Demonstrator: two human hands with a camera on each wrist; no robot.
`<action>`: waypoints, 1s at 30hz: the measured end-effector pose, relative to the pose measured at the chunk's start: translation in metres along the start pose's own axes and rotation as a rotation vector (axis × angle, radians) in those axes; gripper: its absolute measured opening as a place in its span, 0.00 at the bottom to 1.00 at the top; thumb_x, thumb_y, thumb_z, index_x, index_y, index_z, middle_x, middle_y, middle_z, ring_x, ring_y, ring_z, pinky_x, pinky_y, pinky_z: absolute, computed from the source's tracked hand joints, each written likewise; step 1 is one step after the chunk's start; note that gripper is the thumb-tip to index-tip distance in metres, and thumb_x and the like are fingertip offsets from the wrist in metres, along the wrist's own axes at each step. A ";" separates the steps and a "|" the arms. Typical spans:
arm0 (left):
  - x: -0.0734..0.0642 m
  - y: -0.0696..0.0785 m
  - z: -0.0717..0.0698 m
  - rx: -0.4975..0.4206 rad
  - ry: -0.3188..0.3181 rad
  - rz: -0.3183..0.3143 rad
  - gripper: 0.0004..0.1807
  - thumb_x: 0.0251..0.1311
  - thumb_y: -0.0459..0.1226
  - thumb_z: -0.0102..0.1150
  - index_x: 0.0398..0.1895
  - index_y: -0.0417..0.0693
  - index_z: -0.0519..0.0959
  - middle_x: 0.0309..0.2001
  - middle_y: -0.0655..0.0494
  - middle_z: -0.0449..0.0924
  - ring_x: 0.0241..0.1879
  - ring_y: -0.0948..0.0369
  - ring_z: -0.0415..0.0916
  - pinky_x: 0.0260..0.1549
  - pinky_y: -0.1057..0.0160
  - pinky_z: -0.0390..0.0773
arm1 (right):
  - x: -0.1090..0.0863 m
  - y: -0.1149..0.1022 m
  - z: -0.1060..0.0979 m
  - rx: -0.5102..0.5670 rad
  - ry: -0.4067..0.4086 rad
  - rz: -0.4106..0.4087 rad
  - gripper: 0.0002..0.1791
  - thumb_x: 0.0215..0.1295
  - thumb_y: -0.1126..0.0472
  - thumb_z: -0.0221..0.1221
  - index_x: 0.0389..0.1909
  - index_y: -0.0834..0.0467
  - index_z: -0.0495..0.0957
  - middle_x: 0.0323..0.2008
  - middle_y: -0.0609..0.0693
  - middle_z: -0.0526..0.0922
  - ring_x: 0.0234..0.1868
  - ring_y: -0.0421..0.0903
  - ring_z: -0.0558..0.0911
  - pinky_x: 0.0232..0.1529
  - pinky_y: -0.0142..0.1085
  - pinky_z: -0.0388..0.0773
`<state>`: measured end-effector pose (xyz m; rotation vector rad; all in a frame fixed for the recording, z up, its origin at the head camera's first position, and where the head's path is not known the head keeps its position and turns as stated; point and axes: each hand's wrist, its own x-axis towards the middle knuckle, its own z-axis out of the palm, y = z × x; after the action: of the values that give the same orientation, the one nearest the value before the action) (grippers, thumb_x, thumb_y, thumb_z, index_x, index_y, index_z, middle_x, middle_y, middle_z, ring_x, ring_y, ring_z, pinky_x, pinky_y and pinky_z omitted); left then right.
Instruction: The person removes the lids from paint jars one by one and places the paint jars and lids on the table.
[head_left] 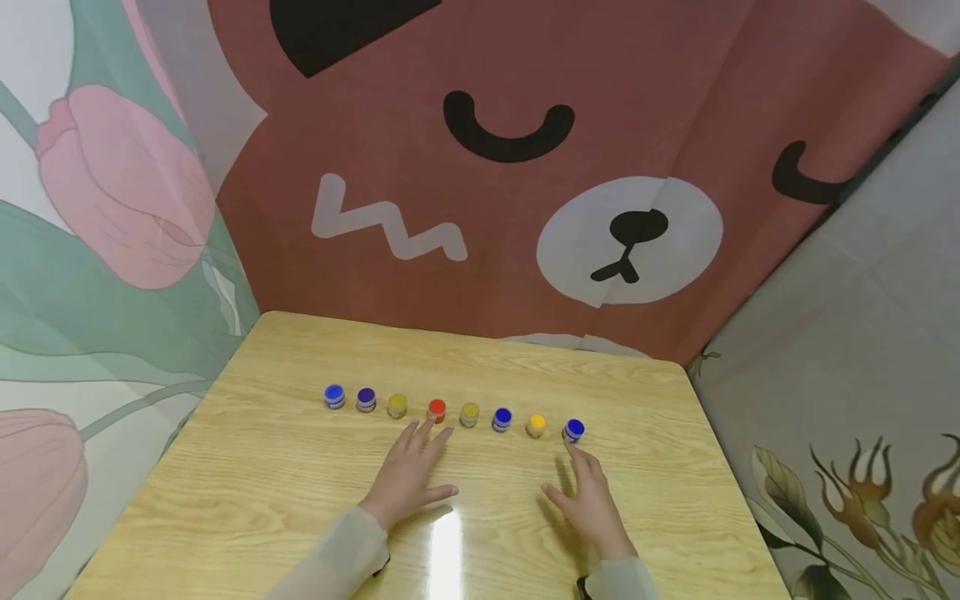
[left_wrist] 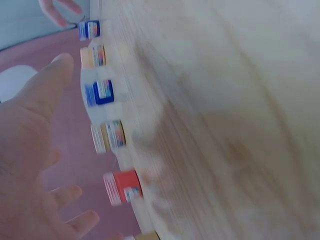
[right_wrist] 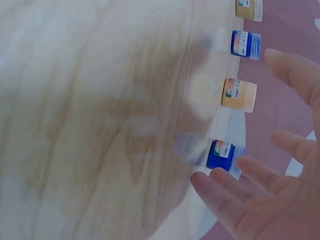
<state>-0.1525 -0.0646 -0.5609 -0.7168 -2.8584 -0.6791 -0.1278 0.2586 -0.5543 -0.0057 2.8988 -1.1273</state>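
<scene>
Several small paint jars stand in a slanting row across the wooden table. From the left come a blue jar (head_left: 334,397), a purple jar (head_left: 366,400), a mustard jar (head_left: 397,406) and a red jar (head_left: 437,411). A second mustard jar (head_left: 469,415), a dark blue jar (head_left: 502,419), an orange-yellow jar (head_left: 536,426) and another dark blue jar (head_left: 573,430) follow. My left hand (head_left: 408,477), fingers spread and holding nothing, is nearest the red jar. My right hand (head_left: 592,504) reaches toward the rightmost dark blue jar (right_wrist: 220,156), its fingers loosely extended beside it.
The pale wooden table (head_left: 262,467) has rounded back corners. Behind it hangs a brown curtain (head_left: 375,292) with a bear's face. Floral cloths hang on the left (head_left: 127,192) and right (head_left: 847,375). A bright light reflection lies on the tabletop between the forearms.
</scene>
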 end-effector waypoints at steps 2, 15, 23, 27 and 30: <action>0.008 0.008 0.003 -0.006 -0.013 0.023 0.51 0.55 0.58 0.71 0.76 0.43 0.63 0.74 0.33 0.58 0.72 0.33 0.56 0.71 0.36 0.57 | 0.004 0.002 0.000 0.017 0.017 0.008 0.48 0.65 0.55 0.69 0.79 0.57 0.53 0.72 0.71 0.57 0.70 0.73 0.62 0.64 0.69 0.65; 0.061 0.069 0.030 -0.022 -0.069 0.083 0.48 0.61 0.56 0.68 0.77 0.45 0.60 0.74 0.40 0.61 0.72 0.43 0.61 0.67 0.48 0.71 | 0.023 0.021 -0.010 0.071 0.095 0.049 0.46 0.67 0.56 0.67 0.78 0.63 0.52 0.69 0.75 0.56 0.66 0.75 0.67 0.62 0.67 0.71; 0.085 0.098 0.042 -0.219 -0.122 0.061 0.41 0.67 0.50 0.65 0.77 0.46 0.60 0.73 0.44 0.63 0.71 0.46 0.63 0.65 0.51 0.74 | 0.030 0.021 -0.018 0.082 0.132 0.037 0.43 0.68 0.61 0.66 0.76 0.66 0.53 0.68 0.77 0.58 0.62 0.76 0.70 0.59 0.62 0.76; 0.097 0.110 0.049 -0.340 -0.177 0.036 0.39 0.70 0.49 0.62 0.78 0.47 0.58 0.73 0.46 0.62 0.71 0.48 0.64 0.65 0.52 0.74 | 0.035 0.024 -0.020 0.121 0.145 0.065 0.41 0.68 0.63 0.65 0.76 0.67 0.54 0.69 0.76 0.60 0.64 0.74 0.69 0.60 0.59 0.77; 0.104 0.119 0.054 -0.440 -0.227 -0.002 0.38 0.71 0.48 0.61 0.78 0.47 0.58 0.74 0.45 0.61 0.71 0.48 0.64 0.66 0.50 0.73 | 0.038 0.027 -0.021 0.152 0.161 0.088 0.39 0.69 0.65 0.63 0.75 0.69 0.55 0.69 0.76 0.62 0.64 0.74 0.70 0.60 0.59 0.77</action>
<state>-0.1886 0.0968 -0.5392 -0.8953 -2.9328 -1.3325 -0.1667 0.2922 -0.5586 0.2251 2.9049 -1.3898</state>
